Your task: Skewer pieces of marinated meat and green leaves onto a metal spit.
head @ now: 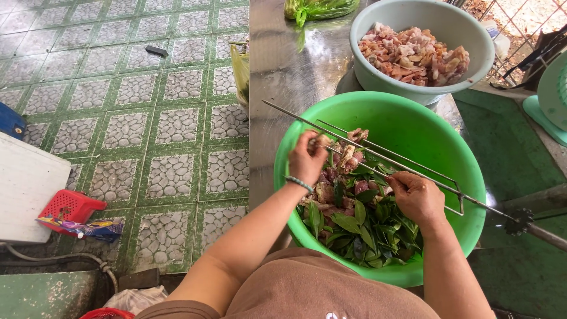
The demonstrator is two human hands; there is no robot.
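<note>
While the left hand (308, 157) pinches a piece of meat (345, 155) with closed fingers against the spit (378, 158), the right hand (417, 196) grips the spit lower down, its fingers curled shut around the thin metal rods. The spit is a long skewer with parallel prongs, lying slantwise across the green basin (407, 121) from the upper left toward the right edge of the worktop (283, 71), where it ends in a small toothed wheel (518, 223). A few meat pieces are already threaded near the left hand. Inside the basin, more meat lies mixed with dark green leaves (360, 227), heaped toward the near rim. The basin sits at the near edge of the steel worktop and overhangs it slightly. Just behind it, touching its far rim, stands a pale bowl (472, 41) filled with chopped raw meat. A green bag (319, 8) lies at the far edge of the worktop. On the tiled floor (147, 118) to the left sits a red basket (69, 207).
</note>
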